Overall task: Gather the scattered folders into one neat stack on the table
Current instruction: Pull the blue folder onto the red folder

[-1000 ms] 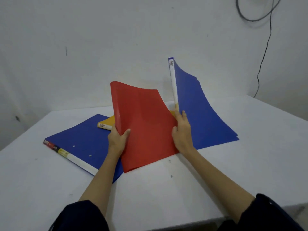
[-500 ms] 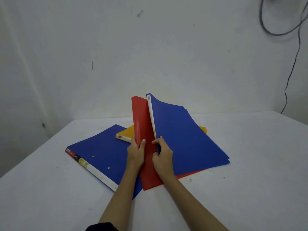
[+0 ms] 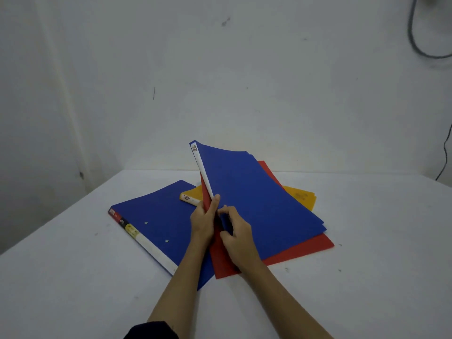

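Behind everything we see a plain whitish wall [image 3: 220,81], matte and scuffed with a few dark marks, with a thin dark cable [image 3: 420,42] looping in the upper right corner. Below it spreads the pale surface [image 3: 73,289], smooth and lightly speckled, its far edge meeting the wall.

We count four folders near the middle of that surface. On the left lies a thick blue binder [image 3: 156,218], flat and rigid, with a white spine label, coloured stickers at its far end and two small metal rivets on the cover. Partly tucked behind it is a yellow folder [image 3: 299,196], thin and flat, whose labelled spine end shows on the left and whose far corner peeks out on the right. On top of the yellow one rests a red folder [image 3: 293,250], a thin flexible sheet (it looks like plastic) lying mostly flat, its left edge lifted. Over the red one sits a thin blue folder [image 3: 256,192] with a white spine strip, its spine raised steeply and its cover bowing down to the right.

Our left hand [image 3: 204,223] is curled closed around the raised left edge of the red folder, thumb pressing against the blue folder's spine. Our right hand [image 3: 238,237] is closed too, fingertips pinching the lower end of the thin blue folder's spine. A dark sleeve [image 3: 151,330] shows at the bottom.
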